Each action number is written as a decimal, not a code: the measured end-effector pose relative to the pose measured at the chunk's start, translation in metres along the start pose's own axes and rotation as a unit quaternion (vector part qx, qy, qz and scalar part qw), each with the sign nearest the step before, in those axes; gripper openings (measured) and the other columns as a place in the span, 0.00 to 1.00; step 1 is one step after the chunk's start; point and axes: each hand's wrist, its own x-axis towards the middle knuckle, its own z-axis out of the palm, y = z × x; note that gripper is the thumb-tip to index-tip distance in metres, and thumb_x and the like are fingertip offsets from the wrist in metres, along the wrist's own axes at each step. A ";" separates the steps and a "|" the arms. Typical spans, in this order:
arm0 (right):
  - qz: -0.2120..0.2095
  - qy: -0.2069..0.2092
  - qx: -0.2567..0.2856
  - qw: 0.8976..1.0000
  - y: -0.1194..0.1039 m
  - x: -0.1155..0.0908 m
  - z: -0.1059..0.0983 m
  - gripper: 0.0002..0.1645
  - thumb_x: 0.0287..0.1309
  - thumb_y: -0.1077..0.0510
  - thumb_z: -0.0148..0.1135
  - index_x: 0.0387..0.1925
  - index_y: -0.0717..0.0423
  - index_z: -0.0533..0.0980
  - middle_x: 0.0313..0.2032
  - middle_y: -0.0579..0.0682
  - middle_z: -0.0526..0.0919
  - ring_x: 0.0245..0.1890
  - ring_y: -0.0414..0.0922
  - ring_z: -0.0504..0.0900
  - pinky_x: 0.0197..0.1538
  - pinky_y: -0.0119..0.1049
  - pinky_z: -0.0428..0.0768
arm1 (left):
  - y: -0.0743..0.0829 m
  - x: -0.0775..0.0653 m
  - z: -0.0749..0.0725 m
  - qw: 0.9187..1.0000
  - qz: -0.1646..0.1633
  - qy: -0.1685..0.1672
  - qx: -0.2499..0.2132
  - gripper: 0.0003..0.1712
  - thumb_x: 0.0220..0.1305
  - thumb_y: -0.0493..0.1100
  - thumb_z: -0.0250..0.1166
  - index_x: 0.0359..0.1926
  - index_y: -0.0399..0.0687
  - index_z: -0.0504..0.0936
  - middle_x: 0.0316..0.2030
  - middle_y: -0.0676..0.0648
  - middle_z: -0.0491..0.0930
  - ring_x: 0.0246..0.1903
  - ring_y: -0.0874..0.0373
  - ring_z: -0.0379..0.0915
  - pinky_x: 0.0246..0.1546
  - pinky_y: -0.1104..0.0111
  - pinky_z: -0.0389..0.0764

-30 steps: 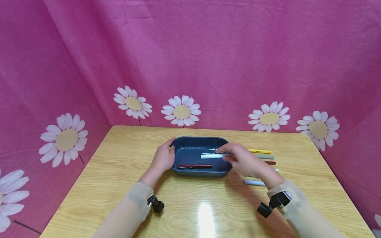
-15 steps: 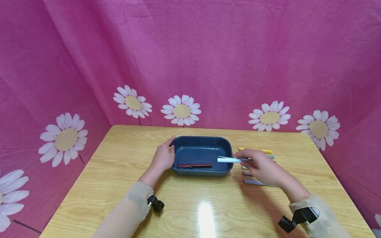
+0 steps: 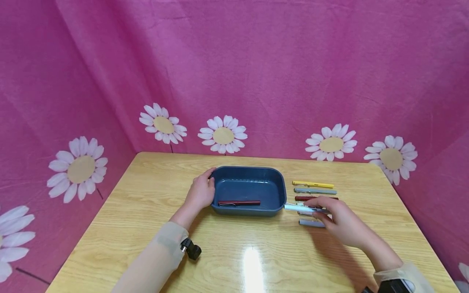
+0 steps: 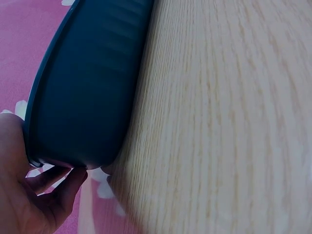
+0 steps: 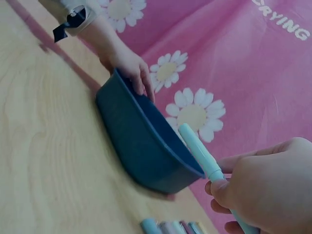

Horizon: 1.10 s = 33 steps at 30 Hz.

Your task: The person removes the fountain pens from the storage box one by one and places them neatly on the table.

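A dark blue rectangular bin (image 3: 253,188) sits mid-table with a dark red pen (image 3: 239,203) lying inside along its near wall. My left hand (image 3: 200,192) grips the bin's left end; in the right wrist view its fingers (image 5: 146,80) reach over the rim. Past the bin's right end, my right hand (image 3: 342,219) pinches a pale blue capped pen (image 5: 200,148) between thumb and fingers. The pen points left, above a row of pens on the table. My right hand covers parts of several of these.
In the row right of the bin lie a yellow pen (image 3: 313,184), a grey-blue pen (image 3: 316,191), another dark red pen (image 3: 299,198) and a lavender pen (image 3: 311,223), among others. A pink curtain (image 3: 256,73) with daisies stands behind the wooden table (image 3: 220,252).
My right hand has carried the pale blue pen from over the bin, rightward and toward me, to above the row of pens. My left hand and the bin have stayed put.
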 end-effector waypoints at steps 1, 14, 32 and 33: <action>-0.001 0.003 -0.005 1.000 0.002 -0.004 0.000 0.26 0.58 0.80 0.68 0.51 0.52 0.84 0.50 0.44 0.88 0.47 0.39 0.84 0.49 0.28 0.83 | 0.000 0.000 0.000 1.000 0.000 0.000 0.000 0.27 0.84 0.42 0.50 0.78 0.49 0.71 0.70 0.37 0.75 0.69 0.41 0.71 0.68 0.46 0.71; 0.004 0.029 -0.051 0.998 0.030 -0.046 0.012 0.29 0.51 0.83 0.69 0.48 0.53 0.85 0.44 0.40 0.87 0.44 0.37 0.83 0.50 0.21 0.78 | -0.002 0.000 -0.001 1.000 -0.006 -0.002 -0.006 0.27 0.84 0.43 0.50 0.78 0.48 0.70 0.69 0.36 0.75 0.69 0.41 0.71 0.68 0.46 0.71; 0.008 0.005 -0.113 0.994 0.049 -0.068 0.022 0.26 0.51 0.80 0.72 0.45 0.49 0.86 0.44 0.37 0.83 0.45 0.37 0.81 0.50 0.23 0.77 | 0.000 0.001 -0.001 1.000 0.003 -0.001 -0.003 0.27 0.84 0.42 0.50 0.78 0.47 0.70 0.69 0.36 0.76 0.68 0.41 0.72 0.68 0.46 0.72; 0.009 0.004 -0.118 0.993 0.048 -0.068 0.023 0.26 0.51 0.80 0.72 0.45 0.50 0.86 0.45 0.38 0.83 0.45 0.38 0.81 0.50 0.25 0.78 | 0.000 0.001 0.000 1.000 0.002 -0.003 0.000 0.27 0.84 0.42 0.50 0.78 0.47 0.70 0.69 0.36 0.75 0.69 0.41 0.71 0.68 0.46 0.72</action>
